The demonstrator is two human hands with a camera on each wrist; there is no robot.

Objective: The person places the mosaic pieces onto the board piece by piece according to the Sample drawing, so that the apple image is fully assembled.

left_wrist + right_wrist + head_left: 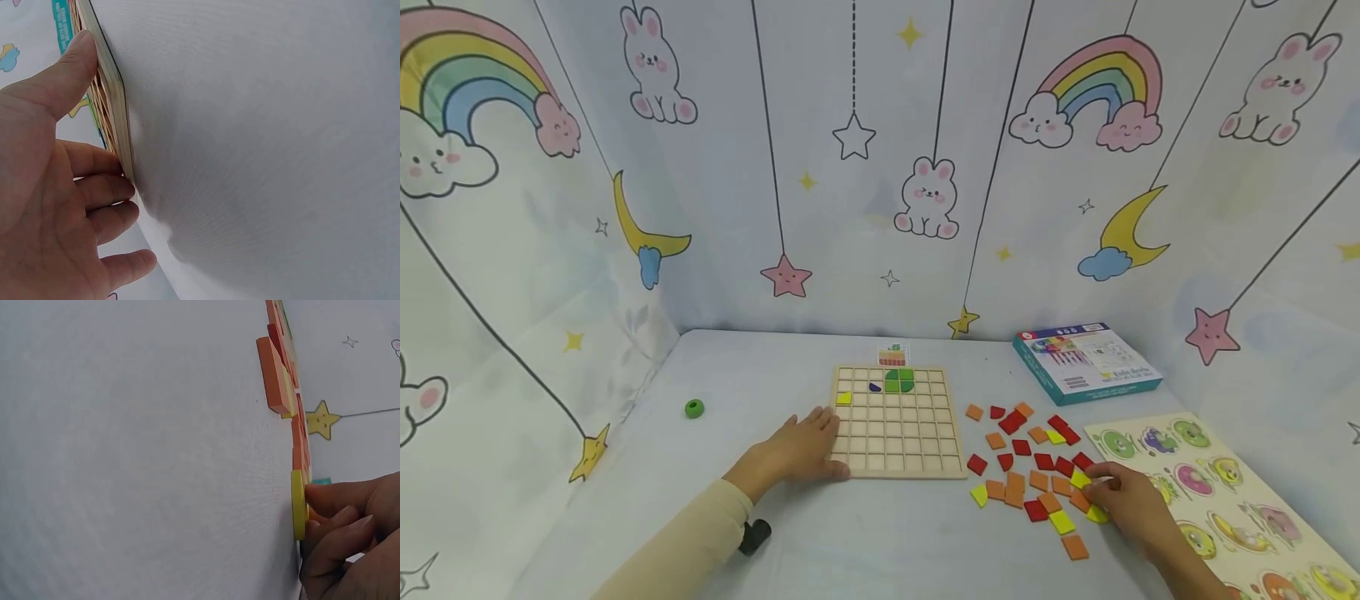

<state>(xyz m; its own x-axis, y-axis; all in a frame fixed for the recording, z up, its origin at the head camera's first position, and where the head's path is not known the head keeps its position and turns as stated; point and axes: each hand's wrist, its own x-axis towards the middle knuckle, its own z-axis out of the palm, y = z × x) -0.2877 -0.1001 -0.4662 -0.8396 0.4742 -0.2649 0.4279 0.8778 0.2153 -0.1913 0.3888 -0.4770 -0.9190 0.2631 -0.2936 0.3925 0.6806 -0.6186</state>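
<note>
The wooden grid board lies flat on the white table, its raised strips forming small square cells. In its upper part sit a green piece group, a small dark blue piece and a yellow square. My left hand rests along the board's left edge, with the thumb at the near corner; the left wrist view shows thumb and fingertips against the board's side. At the right, my right hand pinches a yellow tile among the loose pieces. A rounded yellow piece lies right beside its fingers.
Several red, orange and yellow tiles are scattered right of the board. A picture card stands behind it. Beyond are a teal-edged box and a fruit puzzle board. A green bead and a black object lie left.
</note>
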